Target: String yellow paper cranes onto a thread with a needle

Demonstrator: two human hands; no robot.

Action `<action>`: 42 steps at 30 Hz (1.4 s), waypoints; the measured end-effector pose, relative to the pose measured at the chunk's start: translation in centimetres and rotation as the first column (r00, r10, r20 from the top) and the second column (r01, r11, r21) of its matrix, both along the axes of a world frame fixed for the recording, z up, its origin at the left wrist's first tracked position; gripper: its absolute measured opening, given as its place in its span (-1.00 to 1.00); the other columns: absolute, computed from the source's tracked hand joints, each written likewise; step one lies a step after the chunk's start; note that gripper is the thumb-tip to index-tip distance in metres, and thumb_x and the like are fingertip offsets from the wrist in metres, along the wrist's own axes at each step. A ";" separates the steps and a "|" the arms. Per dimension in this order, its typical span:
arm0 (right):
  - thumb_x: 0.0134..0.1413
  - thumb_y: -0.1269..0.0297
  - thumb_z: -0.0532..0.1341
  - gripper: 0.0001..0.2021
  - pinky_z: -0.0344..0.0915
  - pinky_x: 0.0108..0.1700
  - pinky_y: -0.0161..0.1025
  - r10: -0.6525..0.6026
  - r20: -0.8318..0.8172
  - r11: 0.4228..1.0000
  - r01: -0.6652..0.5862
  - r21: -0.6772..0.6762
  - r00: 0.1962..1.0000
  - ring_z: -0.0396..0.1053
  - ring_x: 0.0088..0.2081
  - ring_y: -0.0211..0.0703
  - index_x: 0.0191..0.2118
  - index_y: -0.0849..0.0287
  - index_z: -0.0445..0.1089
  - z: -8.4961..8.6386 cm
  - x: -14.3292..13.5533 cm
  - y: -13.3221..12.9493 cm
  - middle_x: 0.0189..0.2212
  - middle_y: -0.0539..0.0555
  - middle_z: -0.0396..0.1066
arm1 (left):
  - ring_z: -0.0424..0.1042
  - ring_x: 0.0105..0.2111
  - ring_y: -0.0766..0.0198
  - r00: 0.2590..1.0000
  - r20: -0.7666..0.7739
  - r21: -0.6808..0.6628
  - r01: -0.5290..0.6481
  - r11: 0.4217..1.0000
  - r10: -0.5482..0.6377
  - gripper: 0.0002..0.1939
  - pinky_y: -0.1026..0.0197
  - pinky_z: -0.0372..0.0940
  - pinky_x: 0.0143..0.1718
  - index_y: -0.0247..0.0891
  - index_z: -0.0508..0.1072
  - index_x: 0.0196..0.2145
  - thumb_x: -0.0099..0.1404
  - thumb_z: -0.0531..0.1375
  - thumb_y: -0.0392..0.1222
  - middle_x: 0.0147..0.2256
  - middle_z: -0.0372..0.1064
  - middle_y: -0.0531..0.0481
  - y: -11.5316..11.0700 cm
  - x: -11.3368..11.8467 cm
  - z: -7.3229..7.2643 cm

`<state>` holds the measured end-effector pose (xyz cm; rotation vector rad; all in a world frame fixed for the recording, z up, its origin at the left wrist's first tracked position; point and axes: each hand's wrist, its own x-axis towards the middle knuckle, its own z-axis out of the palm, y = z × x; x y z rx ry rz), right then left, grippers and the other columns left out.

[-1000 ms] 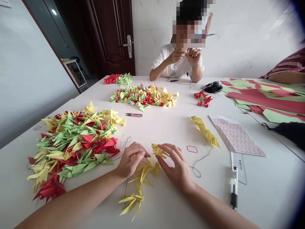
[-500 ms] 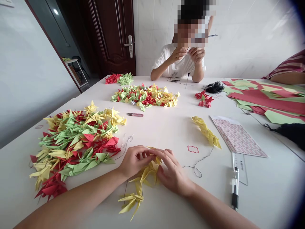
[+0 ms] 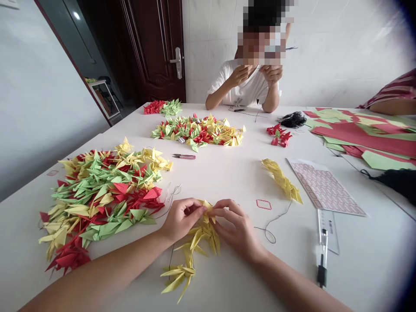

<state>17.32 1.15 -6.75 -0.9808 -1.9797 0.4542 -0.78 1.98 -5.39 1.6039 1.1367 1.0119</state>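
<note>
At six o'clock, the left hand and right hand both pinch, fingers nearly closed, the top crane of a yellow origami-crane strand above the white table. The strand slants lengthwise from one o'clock to seven, its lowest crane fanning points between seven and nine

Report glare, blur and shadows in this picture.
Head view: pale glare on the tiled wall; dark, blue-tinged right corners; person opposite partly pixelated; soft shadows on the white table; yellow folded paper between left hand and right hand fairly sharp.
</note>
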 end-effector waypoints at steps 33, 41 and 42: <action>0.16 0.47 0.13 -0.82 0.37 -0.40 -0.31 -0.036 -0.192 0.995 0.054 0.087 0.981 0.39 -0.39 -0.25 -0.25 0.10 0.45 0.8 0.1 -0.3 -0.40 0.05 0.38 | 0.46 -0.42 0.30 0.998 0.037 0.137 0.049 0.989 -0.055 -0.84 0.33 0.33 -0.43 -0.29 0.45 -0.40 0.26 0.17 -0.16 -0.40 0.50 -0.06 -0.3 -0.2 -0.4; 0.17 0.48 0.11 -0.82 0.36 -0.38 -0.31 -0.047 -0.195 0.995 0.064 0.081 0.980 0.39 -0.37 -0.24 -0.26 0.11 0.42 0.7 0.1 -0.3 -0.38 0.05 0.38 | 0.45 -0.42 0.31 0.997 0.036 0.147 0.063 0.987 -0.069 -0.84 0.33 0.33 -0.42 -0.29 0.39 -0.38 0.30 0.12 -0.16 -0.39 0.49 -0.06 -0.5 -0.2 -0.3; 0.17 0.48 0.10 -0.82 0.36 -0.38 -0.31 -0.048 -0.194 0.995 0.065 0.080 0.980 0.39 -0.37 -0.24 -0.26 0.11 0.42 0.6 0.1 -0.3 -0.38 0.05 0.38 | 0.45 -0.43 0.32 0.997 0.037 0.145 0.061 0.988 -0.067 -0.83 0.32 0.33 -0.42 -0.29 0.38 -0.38 0.30 0.12 -0.15 -0.39 0.49 -0.06 -0.4 -0.2 -0.3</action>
